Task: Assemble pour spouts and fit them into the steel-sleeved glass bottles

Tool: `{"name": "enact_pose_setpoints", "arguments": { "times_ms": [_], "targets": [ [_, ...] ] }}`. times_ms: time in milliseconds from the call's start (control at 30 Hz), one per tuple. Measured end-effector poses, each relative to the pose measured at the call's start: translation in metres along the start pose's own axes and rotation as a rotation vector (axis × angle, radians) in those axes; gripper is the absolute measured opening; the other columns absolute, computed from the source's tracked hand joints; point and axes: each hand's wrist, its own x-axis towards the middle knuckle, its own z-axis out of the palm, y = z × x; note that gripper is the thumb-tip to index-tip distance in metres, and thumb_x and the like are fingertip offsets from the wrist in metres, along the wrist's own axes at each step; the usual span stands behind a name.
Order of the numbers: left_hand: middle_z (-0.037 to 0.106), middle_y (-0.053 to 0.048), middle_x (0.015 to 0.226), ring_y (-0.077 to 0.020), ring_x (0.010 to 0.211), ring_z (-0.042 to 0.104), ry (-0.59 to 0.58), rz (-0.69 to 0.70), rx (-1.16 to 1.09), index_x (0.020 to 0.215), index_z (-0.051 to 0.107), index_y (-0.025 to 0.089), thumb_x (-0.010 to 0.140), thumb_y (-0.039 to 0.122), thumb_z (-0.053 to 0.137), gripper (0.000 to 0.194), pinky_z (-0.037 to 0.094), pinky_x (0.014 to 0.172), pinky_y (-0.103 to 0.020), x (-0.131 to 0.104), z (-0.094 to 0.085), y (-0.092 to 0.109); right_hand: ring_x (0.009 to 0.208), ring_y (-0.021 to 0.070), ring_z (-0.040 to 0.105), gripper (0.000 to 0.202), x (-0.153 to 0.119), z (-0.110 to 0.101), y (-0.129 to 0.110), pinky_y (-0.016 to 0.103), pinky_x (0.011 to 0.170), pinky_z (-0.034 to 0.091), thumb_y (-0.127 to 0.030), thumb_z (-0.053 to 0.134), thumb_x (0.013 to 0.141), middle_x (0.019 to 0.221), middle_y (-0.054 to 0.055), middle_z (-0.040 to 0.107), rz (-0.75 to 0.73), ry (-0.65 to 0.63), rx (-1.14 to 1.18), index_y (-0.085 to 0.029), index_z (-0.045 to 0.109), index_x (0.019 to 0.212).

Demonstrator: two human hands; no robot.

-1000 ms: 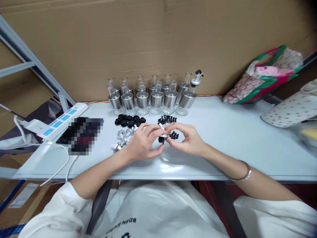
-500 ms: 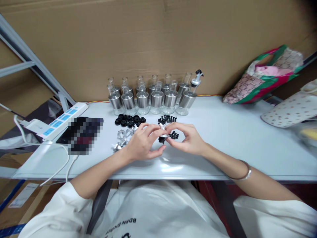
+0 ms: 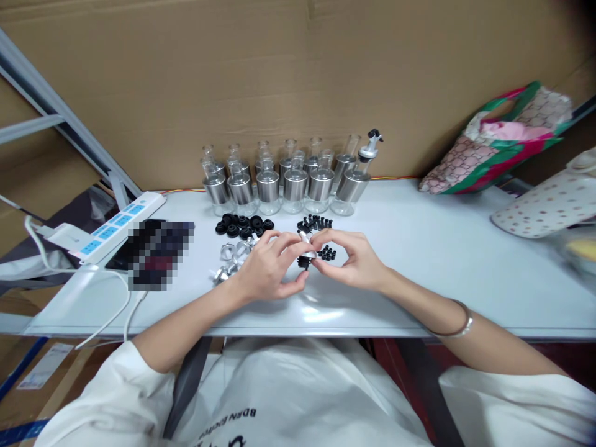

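Between my two hands, above the table, is a pourer stopper (image 3: 305, 259) with a silver top and a black ribbed plug pointing down. My left hand (image 3: 272, 267) pinches it from the left, and my right hand (image 3: 351, 257) grips it from the right with thumb and finger. Loose silver pourer tops (image 3: 230, 257) lie beside my left hand, partly hidden by it. Black ribbed plugs (image 3: 242, 226) are heaped behind them. Small black pieces (image 3: 316, 221) and tiny black caps (image 3: 328, 253) lie behind my right hand.
Two rows of glass bottles with metal sleeves (image 3: 267, 185) stand at the back; one carries a fitted pourer (image 3: 369, 149). A power strip (image 3: 123, 226) and a pixelated dark device (image 3: 156, 254) with cables lie left. A patterned bag (image 3: 498, 143) and a spotted white object (image 3: 544, 202) are right.
Hardly anything differs. My left thumb has shifted slightly by the black plug; both hands keep hold of the pourer stopper in the same place.
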Motion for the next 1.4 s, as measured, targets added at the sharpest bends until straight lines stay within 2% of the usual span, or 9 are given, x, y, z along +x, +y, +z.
{"name": "enact_pose_setpoints", "arguments": {
  "times_ms": [200, 367, 467, 533, 700, 900, 1000, 1167, 1400],
  "targets": [
    [0.059, -0.008, 0.097, -0.0187, 0.09, 0.058, -0.008, -0.005, 0.009, 0.11, 0.045, 0.016, 0.08, 0.024, 0.052, 0.032, 0.045, 0.081, -0.034, 0.0, 0.0, 0.001, 0.07, 0.0137, 0.062, 0.011, 0.001, -0.002, 0.0, 0.026, 0.067, 0.052, -0.015, 0.058, 0.076, 0.08, 0.002, 0.067, -0.008, -0.01, -0.01, -0.02, 0.056, 0.085],
    [0.06, -0.007, 0.097, -0.0177, 0.088, 0.059, -0.031, 0.014, 0.025, 0.109, 0.045, 0.018, 0.08, 0.022, 0.051, 0.03, 0.045, 0.082, -0.035, 0.0, 0.0, 0.002, 0.077, 0.0174, 0.064, 0.017, 0.002, -0.012, 0.006, 0.031, 0.071, 0.051, -0.015, 0.045, 0.076, 0.084, 0.005, 0.067, -0.122, -0.054, 0.004, -0.02, 0.059, 0.085],
    [0.06, -0.007, 0.097, -0.0174, 0.087, 0.059, -0.024, 0.005, 0.036, 0.107, 0.047, 0.018, 0.08, 0.022, 0.051, 0.028, 0.045, 0.082, -0.035, 0.0, 0.0, 0.001, 0.071, 0.0178, 0.062, 0.017, 0.004, -0.019, 0.019, 0.033, 0.07, 0.047, -0.009, 0.045, 0.076, 0.077, 0.004, 0.068, -0.088, 0.062, -0.238, -0.019, 0.059, 0.079],
    [0.06, -0.007, 0.096, -0.0173, 0.087, 0.059, -0.016, 0.0, 0.038, 0.106, 0.048, 0.018, 0.079, 0.021, 0.052, 0.028, 0.045, 0.082, -0.034, 0.0, 0.0, 0.001, 0.067, 0.0188, 0.06, 0.017, 0.005, -0.022, 0.033, 0.034, 0.068, 0.044, -0.008, 0.047, 0.077, 0.072, 0.004, 0.067, -0.034, 0.073, -0.439, -0.018, 0.06, 0.076],
    [0.061, -0.006, 0.093, -0.0166, 0.084, 0.059, -0.03, 0.011, 0.043, 0.103, 0.05, 0.017, 0.076, 0.018, 0.051, 0.028, 0.045, 0.082, -0.035, 0.0, 0.0, 0.002, 0.082, 0.0234, 0.057, 0.016, 0.003, -0.025, 0.065, 0.035, 0.072, 0.041, -0.014, 0.049, 0.083, 0.086, 0.008, 0.068, 0.097, -0.132, -0.614, -0.016, 0.065, 0.087],
    [0.063, -0.007, 0.092, -0.0171, 0.085, 0.06, -0.074, 0.01, 0.047, 0.101, 0.051, 0.016, 0.075, 0.019, 0.05, 0.026, 0.044, 0.084, -0.036, 0.0, 0.0, 0.003, 0.113, 0.0276, 0.047, 0.028, -0.003, -0.017, 0.078, 0.04, 0.085, 0.035, -0.02, 0.041, 0.093, 0.12, 0.011, 0.062, 0.051, -0.354, -0.728, -0.016, 0.061, 0.113],
    [0.063, -0.007, 0.094, -0.017, 0.085, 0.06, -0.081, 0.008, 0.04, 0.102, 0.052, 0.017, 0.077, 0.02, 0.049, 0.026, 0.044, 0.085, -0.036, 0.0, 0.001, 0.002, 0.111, 0.0261, 0.048, 0.03, 0.001, -0.015, 0.083, 0.039, 0.083, 0.032, -0.017, 0.039, 0.094, 0.119, 0.011, 0.063, 0.04, -0.385, -0.793, -0.014, 0.06, 0.116],
    [0.064, -0.007, 0.095, -0.0174, 0.086, 0.061, -0.086, -0.001, 0.039, 0.103, 0.052, 0.016, 0.077, 0.021, 0.049, 0.027, 0.043, 0.085, -0.036, -0.001, 0.002, 0.001, 0.098, 0.0258, 0.049, 0.025, 0.015, -0.014, 0.088, 0.038, 0.074, 0.029, -0.016, 0.045, 0.092, 0.107, 0.011, 0.065, 0.01, -0.414, -0.942, -0.017, 0.066, 0.106],
    [0.063, -0.008, 0.094, -0.017, 0.084, 0.06, -0.084, 0.024, 0.047, 0.102, 0.053, 0.015, 0.077, 0.02, 0.049, 0.025, 0.043, 0.085, -0.036, 0.0, 0.001, 0.002, 0.094, 0.0255, 0.047, 0.022, 0.017, -0.006, 0.092, 0.038, 0.074, 0.027, -0.019, 0.048, 0.092, 0.098, 0.011, 0.064, 0.003, -0.424, -1.021, -0.019, 0.069, 0.1]
  ]
}}
